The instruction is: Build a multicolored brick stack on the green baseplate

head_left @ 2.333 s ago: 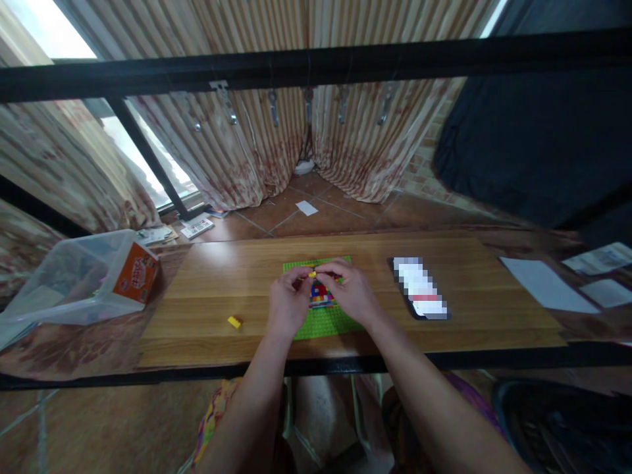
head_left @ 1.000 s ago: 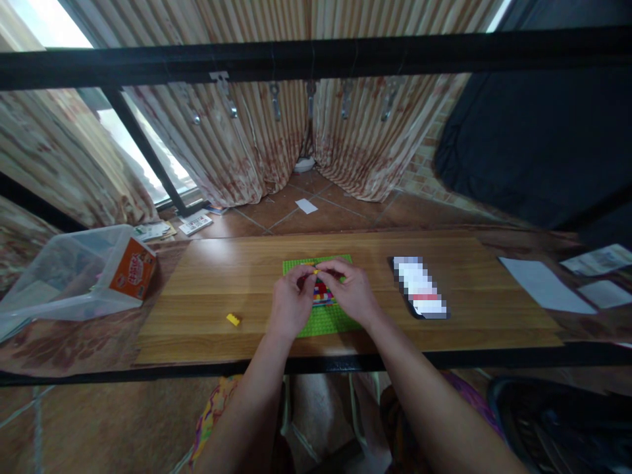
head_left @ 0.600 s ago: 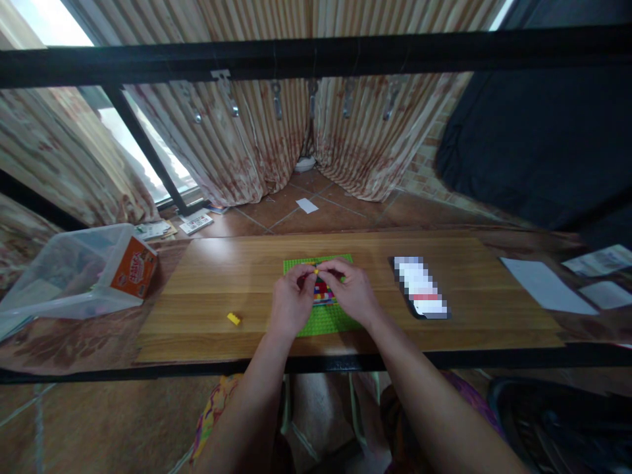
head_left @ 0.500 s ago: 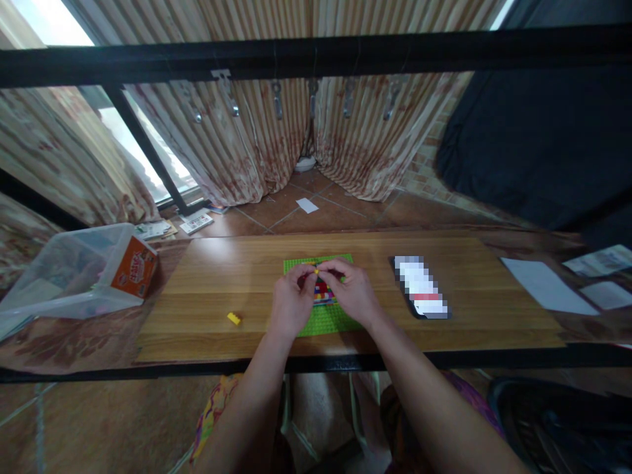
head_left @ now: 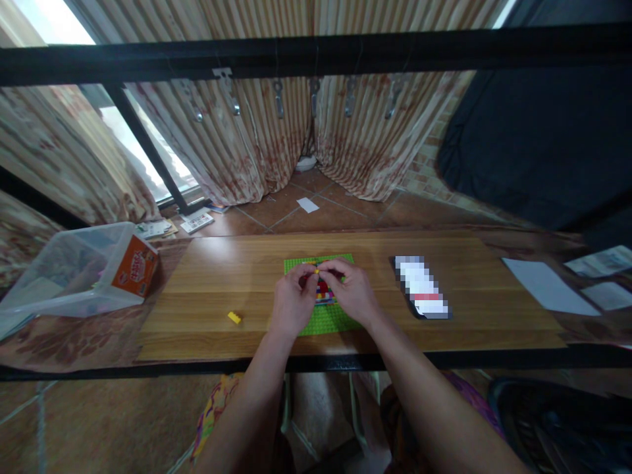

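Note:
A green studded baseplate [head_left: 326,321] lies in the middle of the wooden table [head_left: 207,276]. On it stands a small build of red, blue and yellow bricks [head_left: 322,293], partly hidden by my fingers. My left hand [head_left: 291,304] and my right hand [head_left: 351,292] meet over the build, fingertips pinching a small yellow brick [head_left: 316,270] at its top. A loose yellow brick [head_left: 234,318] lies on the table left of my left hand.
A clear plastic bin [head_left: 64,273] with an orange label lies at the table's left end. A phone [head_left: 421,295] lies right of the baseplate, white papers [head_left: 548,286] further right. A black bar [head_left: 316,56] crosses above; curtains hang behind.
Both hands stay over the build, pinching the yellow brick. Only slight finger shifts and a small camera drift show.

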The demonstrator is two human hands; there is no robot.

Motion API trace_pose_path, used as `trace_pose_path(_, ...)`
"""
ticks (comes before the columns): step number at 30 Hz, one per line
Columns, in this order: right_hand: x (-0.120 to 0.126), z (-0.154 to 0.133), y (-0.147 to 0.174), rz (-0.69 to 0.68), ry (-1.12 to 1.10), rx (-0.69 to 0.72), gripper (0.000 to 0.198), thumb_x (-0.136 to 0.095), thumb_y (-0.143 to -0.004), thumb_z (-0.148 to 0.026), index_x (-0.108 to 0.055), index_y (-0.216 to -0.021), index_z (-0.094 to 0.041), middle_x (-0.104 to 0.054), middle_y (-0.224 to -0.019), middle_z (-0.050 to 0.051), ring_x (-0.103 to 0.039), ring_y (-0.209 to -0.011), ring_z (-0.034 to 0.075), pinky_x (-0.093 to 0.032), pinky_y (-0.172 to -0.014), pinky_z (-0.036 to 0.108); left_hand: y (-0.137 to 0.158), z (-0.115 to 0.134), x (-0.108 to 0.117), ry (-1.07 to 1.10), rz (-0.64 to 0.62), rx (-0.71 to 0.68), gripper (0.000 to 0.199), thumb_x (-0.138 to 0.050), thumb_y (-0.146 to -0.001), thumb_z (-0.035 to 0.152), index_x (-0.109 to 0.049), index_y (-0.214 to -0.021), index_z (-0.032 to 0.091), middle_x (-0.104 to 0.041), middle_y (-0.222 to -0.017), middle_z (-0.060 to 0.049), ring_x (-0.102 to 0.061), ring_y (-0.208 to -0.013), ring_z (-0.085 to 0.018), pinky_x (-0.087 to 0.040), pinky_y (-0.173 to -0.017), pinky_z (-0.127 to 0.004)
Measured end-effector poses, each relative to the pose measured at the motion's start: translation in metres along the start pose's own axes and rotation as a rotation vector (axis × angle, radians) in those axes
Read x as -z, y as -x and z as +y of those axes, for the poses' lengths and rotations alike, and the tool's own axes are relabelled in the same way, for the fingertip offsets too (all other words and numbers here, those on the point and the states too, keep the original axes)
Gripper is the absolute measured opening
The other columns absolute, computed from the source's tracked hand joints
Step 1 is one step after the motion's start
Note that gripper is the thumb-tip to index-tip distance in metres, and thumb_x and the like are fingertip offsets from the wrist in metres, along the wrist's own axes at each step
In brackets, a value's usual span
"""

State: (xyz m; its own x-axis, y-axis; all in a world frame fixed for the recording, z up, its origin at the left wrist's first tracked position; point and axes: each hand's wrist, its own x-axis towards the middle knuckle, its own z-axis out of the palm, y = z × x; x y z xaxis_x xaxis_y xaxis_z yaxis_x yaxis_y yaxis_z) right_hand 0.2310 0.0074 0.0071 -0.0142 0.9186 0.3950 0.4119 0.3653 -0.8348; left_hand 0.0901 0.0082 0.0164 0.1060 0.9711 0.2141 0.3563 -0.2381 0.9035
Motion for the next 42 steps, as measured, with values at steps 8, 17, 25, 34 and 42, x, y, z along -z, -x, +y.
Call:
trace_pose_path(8, -0.0003, 0.0005, 0.0004, 0.006, 0.013, 0.013, 0.014, -0.057, -0.088, -0.023, -0.071, -0.086, -0.022, -0.068, -0.085, 0.002, -0.062, -0.081, 0.016, -0.048, -0.074, 0.028, 0.0005, 0.0037, 0.0006, -0.03, -0.012, 0.02, 0.015, -0.055, -0.085, 0.018, -0.068, -0.091, 0.016, -0.071, -0.085, -0.005, -0.064, -0.072, -0.015, -0.049, -0.069, -0.027)
trace_pose_path(17, -0.0009, 0.0009, 0.0003, 0.002, 0.019, 0.014, 0.014, -0.057, -0.088, -0.023, -0.07, -0.085, -0.022, -0.068, -0.083, 0.002, -0.062, -0.08, 0.016, -0.048, -0.075, 0.029, 0.0005, 0.0032, -0.0002, -0.055, -0.002, 0.005, 0.014, -0.054, -0.085, 0.016, -0.067, -0.091, 0.017, -0.071, -0.084, -0.003, -0.065, -0.074, -0.014, -0.05, -0.07, -0.026)
trace_pose_path(25, -0.0003, 0.0002, 0.0002, 0.002, 0.032, 0.01, 0.014, -0.057, -0.088, -0.022, -0.07, -0.085, -0.021, -0.068, -0.085, 0.002, -0.062, -0.08, 0.016, -0.048, -0.075, 0.029, 0.0005, 0.0036, -0.0002, -0.065, 0.005, 0.002, 0.014, -0.056, -0.084, 0.015, -0.068, -0.091, 0.017, -0.072, -0.085, -0.003, -0.066, -0.074, -0.015, -0.05, -0.07, -0.026)
trace_pose_path(34, -0.0003, 0.0005, -0.0003, -0.005, 0.032, 0.01, 0.014, -0.056, -0.088, -0.023, -0.071, -0.086, -0.021, -0.068, -0.084, 0.003, -0.063, -0.08, 0.016, -0.048, -0.074, 0.029, 0.0007, 0.0034, -0.0005, -0.064, -0.002, 0.014, 0.014, -0.055, -0.085, 0.016, -0.068, -0.091, 0.017, -0.072, -0.084, -0.004, -0.065, -0.072, -0.015, -0.05, -0.07, -0.027)
trace_pose_path(42, -0.0012, 0.001, 0.0, 0.003, 0.033, 0.01, 0.014, -0.056, -0.088, -0.024, -0.07, -0.085, -0.022, -0.068, -0.082, 0.002, -0.062, -0.078, 0.016, -0.048, -0.073, 0.029, 0.0003, 0.0035, -0.0009, -0.062, -0.004, 0.003, 0.014, -0.054, -0.085, 0.015, -0.067, -0.089, 0.017, -0.071, -0.083, -0.003, -0.064, -0.072, -0.014, -0.049, -0.069, -0.026)
